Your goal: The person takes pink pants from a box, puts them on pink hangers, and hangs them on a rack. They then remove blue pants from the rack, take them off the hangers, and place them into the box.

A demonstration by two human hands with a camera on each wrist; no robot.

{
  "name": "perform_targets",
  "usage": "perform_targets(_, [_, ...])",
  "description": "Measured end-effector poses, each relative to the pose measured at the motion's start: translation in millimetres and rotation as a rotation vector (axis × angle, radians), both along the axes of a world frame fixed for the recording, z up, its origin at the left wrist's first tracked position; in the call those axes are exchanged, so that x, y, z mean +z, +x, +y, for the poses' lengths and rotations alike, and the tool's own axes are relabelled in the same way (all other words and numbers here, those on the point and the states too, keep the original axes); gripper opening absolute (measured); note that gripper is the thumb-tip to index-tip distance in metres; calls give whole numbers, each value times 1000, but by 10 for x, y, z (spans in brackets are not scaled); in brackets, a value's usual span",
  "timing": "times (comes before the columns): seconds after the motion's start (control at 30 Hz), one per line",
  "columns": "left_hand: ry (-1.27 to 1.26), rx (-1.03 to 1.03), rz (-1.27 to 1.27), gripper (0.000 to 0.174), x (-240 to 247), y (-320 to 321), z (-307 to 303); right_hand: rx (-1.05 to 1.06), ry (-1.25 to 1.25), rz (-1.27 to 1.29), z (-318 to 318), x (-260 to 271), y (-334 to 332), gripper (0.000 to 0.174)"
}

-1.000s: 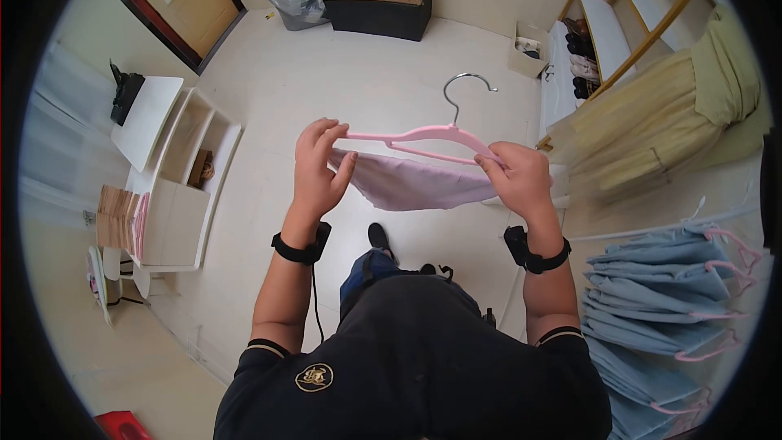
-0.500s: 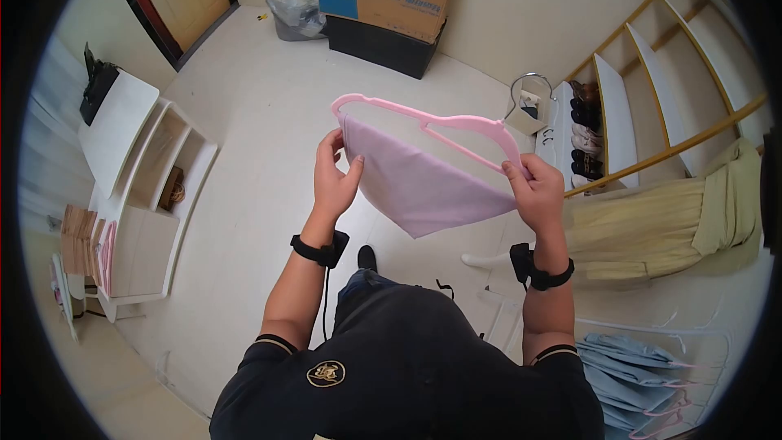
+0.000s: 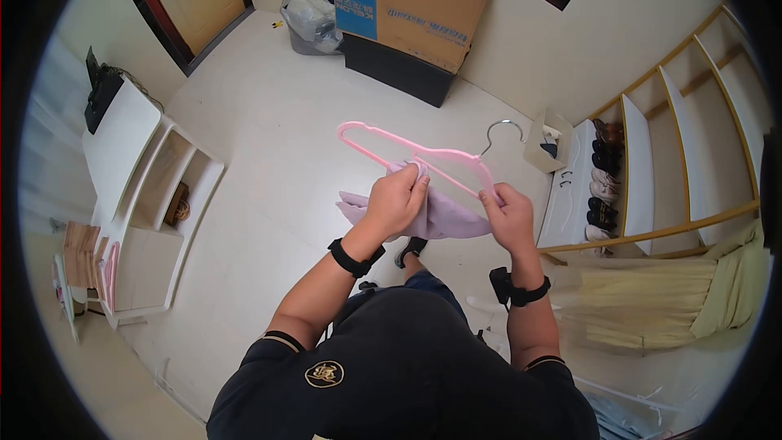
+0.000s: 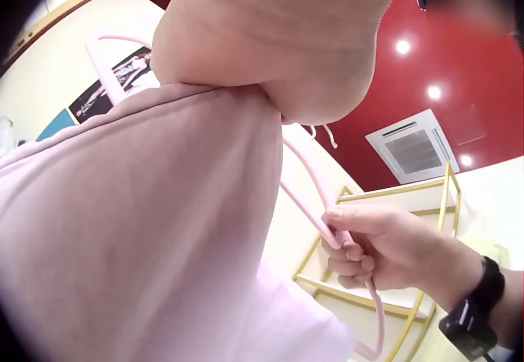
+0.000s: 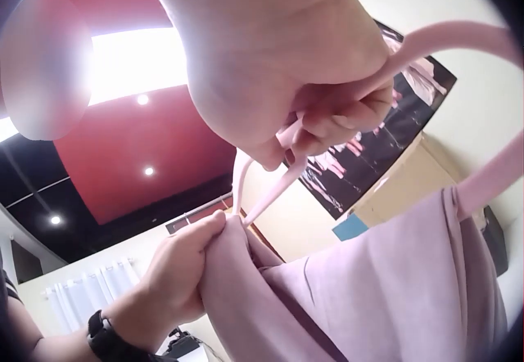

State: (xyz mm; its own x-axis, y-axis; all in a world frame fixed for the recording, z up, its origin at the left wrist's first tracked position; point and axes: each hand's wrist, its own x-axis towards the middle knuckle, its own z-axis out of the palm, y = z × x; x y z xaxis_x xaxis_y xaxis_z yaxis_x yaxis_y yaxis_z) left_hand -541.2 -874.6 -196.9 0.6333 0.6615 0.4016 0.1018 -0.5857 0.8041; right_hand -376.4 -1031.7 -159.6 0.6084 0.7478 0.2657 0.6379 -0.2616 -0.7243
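Note:
A pink clothes hanger [image 3: 444, 151] with a metal hook is held up in front of the body. My right hand [image 3: 513, 220] grips its right end, fingers curled round the pink frame in the right wrist view. A piece of lilac cloth [image 3: 454, 216] hangs over the hanger's lower bar, its right part smooth and its left part bunched. Near the middle of the bar, my left hand [image 3: 397, 202] pinches the gathered cloth. The left wrist view has the cloth [image 4: 139, 215] falling in folds beneath that hand, whose fingertips are hidden there.
Shoes [image 3: 603, 187] line a low rack at the right, beside gold-framed shelves [image 3: 680, 147] and yellow garments [image 3: 643, 310]. A cardboard box [image 3: 423, 20] holding lilac cloth stands on a black box [image 3: 395, 73] ahead. To the left is a white desk [image 3: 122, 155] with shelves.
The left hand has moved from the hanger's left end to the middle of its bar, bunching the cloth that was spread out before. The right hand keeps its grip. The view has shifted.

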Motion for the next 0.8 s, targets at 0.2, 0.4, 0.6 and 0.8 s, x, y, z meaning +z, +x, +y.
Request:
perform_targets(0.2, [103, -40, 164, 25, 35, 683, 519, 125, -196, 325, 729, -658, 667, 22])
perform_targets(0.4, [-377, -315, -30, 25, 117, 1293, 1046, 221, -414, 174, 1520, -1099, 1359, 28])
perform_targets(0.6, [-394, -170, -210, 29, 662, 1585, 1538, 74, -441, 134, 2007, -1375, 2062, 28])
perform_targets(0.8, [-304, 50, -523, 26, 768, 1643, 2487, -90, -560, 45, 2367, -1607, 2719, 30])
